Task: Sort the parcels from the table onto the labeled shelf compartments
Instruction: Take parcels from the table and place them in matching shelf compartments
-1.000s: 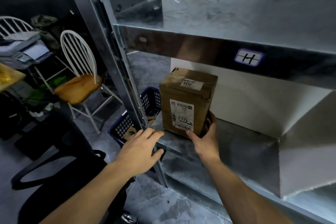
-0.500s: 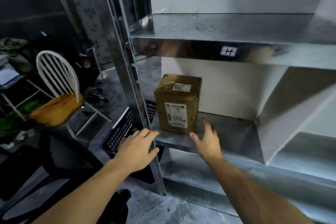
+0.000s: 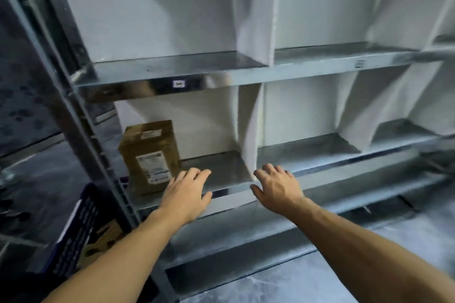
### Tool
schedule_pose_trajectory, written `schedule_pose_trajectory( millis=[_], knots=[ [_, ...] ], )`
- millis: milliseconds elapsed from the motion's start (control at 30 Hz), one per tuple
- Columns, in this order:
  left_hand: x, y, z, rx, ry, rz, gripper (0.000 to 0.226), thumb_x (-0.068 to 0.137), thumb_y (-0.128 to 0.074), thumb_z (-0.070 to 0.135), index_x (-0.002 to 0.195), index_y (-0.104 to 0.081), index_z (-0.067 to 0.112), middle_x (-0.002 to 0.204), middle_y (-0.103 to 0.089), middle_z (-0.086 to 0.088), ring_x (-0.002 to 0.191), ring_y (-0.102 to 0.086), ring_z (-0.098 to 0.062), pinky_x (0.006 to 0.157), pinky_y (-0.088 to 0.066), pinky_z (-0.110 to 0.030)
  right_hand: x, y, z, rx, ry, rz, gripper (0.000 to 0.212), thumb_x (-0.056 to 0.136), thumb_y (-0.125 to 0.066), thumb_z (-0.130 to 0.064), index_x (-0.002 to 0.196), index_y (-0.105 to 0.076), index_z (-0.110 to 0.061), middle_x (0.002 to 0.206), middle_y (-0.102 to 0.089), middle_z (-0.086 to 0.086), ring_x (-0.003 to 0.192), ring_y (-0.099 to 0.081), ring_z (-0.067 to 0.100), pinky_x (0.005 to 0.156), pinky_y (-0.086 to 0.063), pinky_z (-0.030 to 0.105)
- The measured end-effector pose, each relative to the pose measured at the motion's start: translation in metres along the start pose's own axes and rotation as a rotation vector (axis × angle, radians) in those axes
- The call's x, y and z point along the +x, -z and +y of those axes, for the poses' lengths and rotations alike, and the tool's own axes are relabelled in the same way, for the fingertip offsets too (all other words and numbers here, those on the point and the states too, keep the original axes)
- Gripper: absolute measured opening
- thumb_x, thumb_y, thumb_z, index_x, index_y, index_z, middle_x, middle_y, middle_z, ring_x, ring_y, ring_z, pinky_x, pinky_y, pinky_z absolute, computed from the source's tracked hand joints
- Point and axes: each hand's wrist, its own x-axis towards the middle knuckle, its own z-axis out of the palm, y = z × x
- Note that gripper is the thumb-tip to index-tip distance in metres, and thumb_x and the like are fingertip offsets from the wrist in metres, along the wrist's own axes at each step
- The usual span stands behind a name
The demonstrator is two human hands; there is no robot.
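Note:
A brown cardboard parcel (image 3: 150,155) with white labels stands upright at the left end of a metal shelf compartment (image 3: 221,170), under a small label tag (image 3: 179,84) on the shelf edge above. My left hand (image 3: 187,192) hovers in front of that compartment, just right of the parcel, fingers relaxed and holding nothing. In front of the white divider (image 3: 248,130) my right hand (image 3: 277,187) is spread and holds nothing. Neither hand touches the parcel.
The metal rack has several compartments split by white dividers, with another shelf (image 3: 344,56) above and one below. A dark blue plastic crate (image 3: 78,226) sits on the floor left of the rack's upright post (image 3: 81,115). Grey marbled floor (image 3: 283,285) lies below.
My right hand let go of the parcel and drew back to the right. My view swung right and up along the rack, and both hands moved right with it.

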Motion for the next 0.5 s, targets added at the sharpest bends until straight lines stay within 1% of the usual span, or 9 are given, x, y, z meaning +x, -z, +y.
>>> schedule_pose_trajectory(
  millis=[200,333,500],
  knots=[
    [0.046,0.005,0.116,0.022,-0.251,0.04,0.058,0.094,-0.044,0.05,0.146,-0.032,0.03,0.141,-0.042,0.005,0.127,-0.04,-0.022,0.102,-0.034,-0.037,-0.063,0.046,0.084,-0.024,-0.227,0.078,0.042,0.098,-0.042,-0.051,0.126,-0.051,-0.022,0.127,-0.053,0.007,0.12,-0.05,0.032,0.095,-0.042,0.043],
    [0.065,-0.003,0.231,-0.034,-0.391,0.049,0.056,0.093,-0.045,0.047,0.145,-0.036,0.028,0.14,-0.045,0.002,0.126,-0.041,-0.024,0.105,-0.034,-0.038,-0.121,0.076,0.171,-0.049,-0.413,0.113,0.041,0.097,-0.043,-0.049,0.124,-0.051,-0.02,0.125,-0.055,0.01,0.117,-0.053,0.035,0.094,-0.042,0.045],
    [0.076,-0.012,0.383,-0.056,-0.533,0.06,0.053,0.092,-0.046,0.046,0.141,-0.038,0.028,0.135,-0.048,-0.001,0.121,-0.044,-0.026,0.1,-0.037,-0.04,-0.204,0.104,0.286,-0.134,-0.569,0.146,0.042,0.097,-0.044,-0.05,0.126,-0.051,-0.021,0.123,-0.056,0.01,0.115,-0.054,0.035,0.09,-0.045,0.045]
  ],
)
